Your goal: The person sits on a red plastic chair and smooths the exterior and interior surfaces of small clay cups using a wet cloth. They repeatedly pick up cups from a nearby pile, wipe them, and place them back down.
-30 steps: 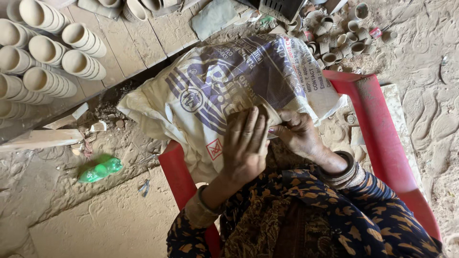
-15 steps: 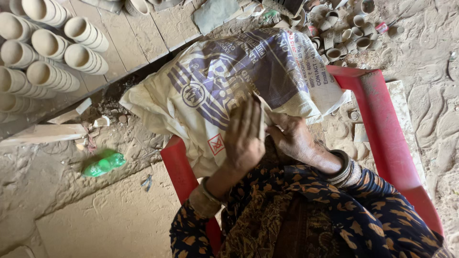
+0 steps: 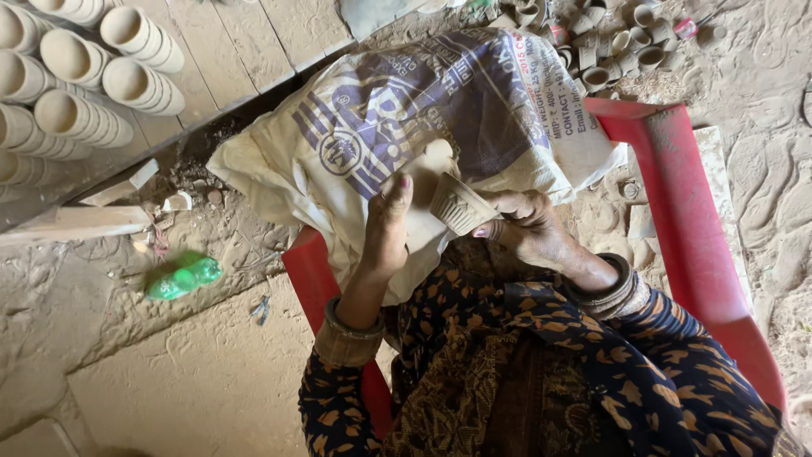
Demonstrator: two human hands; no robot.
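A small unfired clay cup with a ribbed side lies tilted between my hands, over a printed woven sack spread on my lap. My right hand grips the cup from the right. My left hand is held edge-on with fingers straight, its fingertips against the cup's left side and rim. Both wrists carry bangles and patterned dark sleeves.
I sit on a red plastic chair. Stacks of clay cups lie on wooden boards at the upper left. More small clay cups are piled on the ground at the top right. A green plastic bottle lies on the dusty floor.
The left hand turned from lying flat on the sack to edge-on, and the clay cup has come into view between the two hands. The camera shifted slightly.
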